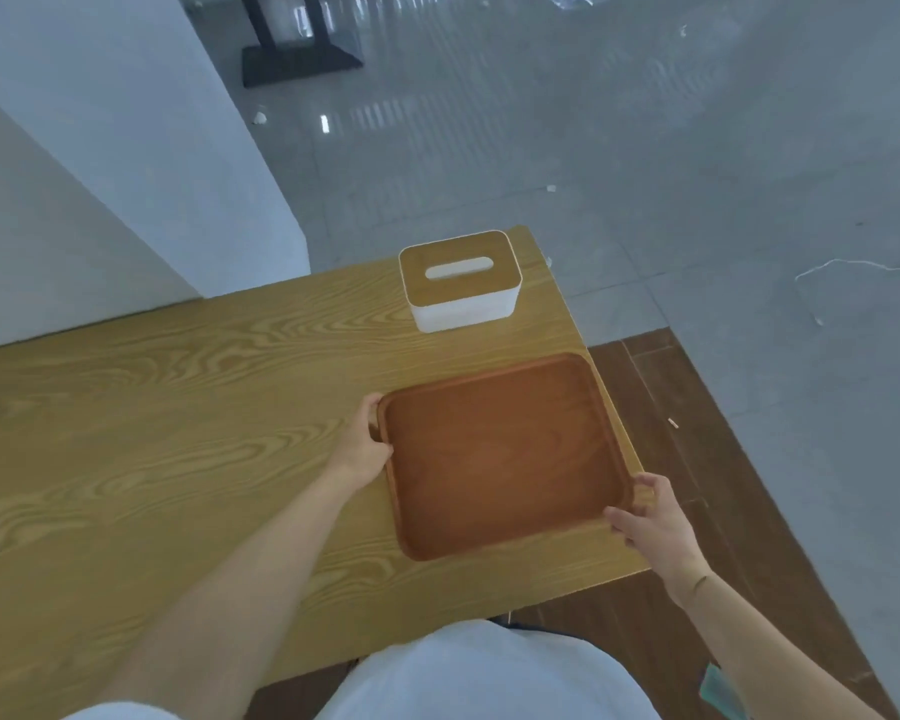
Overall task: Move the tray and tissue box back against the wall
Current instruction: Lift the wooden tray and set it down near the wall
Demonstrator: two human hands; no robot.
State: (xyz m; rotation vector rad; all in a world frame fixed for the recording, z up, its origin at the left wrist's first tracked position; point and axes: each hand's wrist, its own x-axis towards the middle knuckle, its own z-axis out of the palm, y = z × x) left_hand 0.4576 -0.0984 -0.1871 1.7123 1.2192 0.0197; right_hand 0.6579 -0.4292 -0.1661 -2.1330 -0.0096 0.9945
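Note:
A dark brown wooden tray (500,454) lies flat near the right end of the light wooden table (178,433), empty. My left hand (367,444) grips its left rim, fingers curled over the edge. My right hand (650,522) holds its near right corner, which reaches the table's right edge. Beyond the tray stands a white tissue box (458,283) with a wooden lid and a slot, at the table's far right corner, apart from the tray.
A white wall (100,163) runs along the table's far left side and ends left of the tissue box. Grey tiled floor (697,174) and brown floorboards (697,433) lie to the right. A black stand base (297,65) sits far back.

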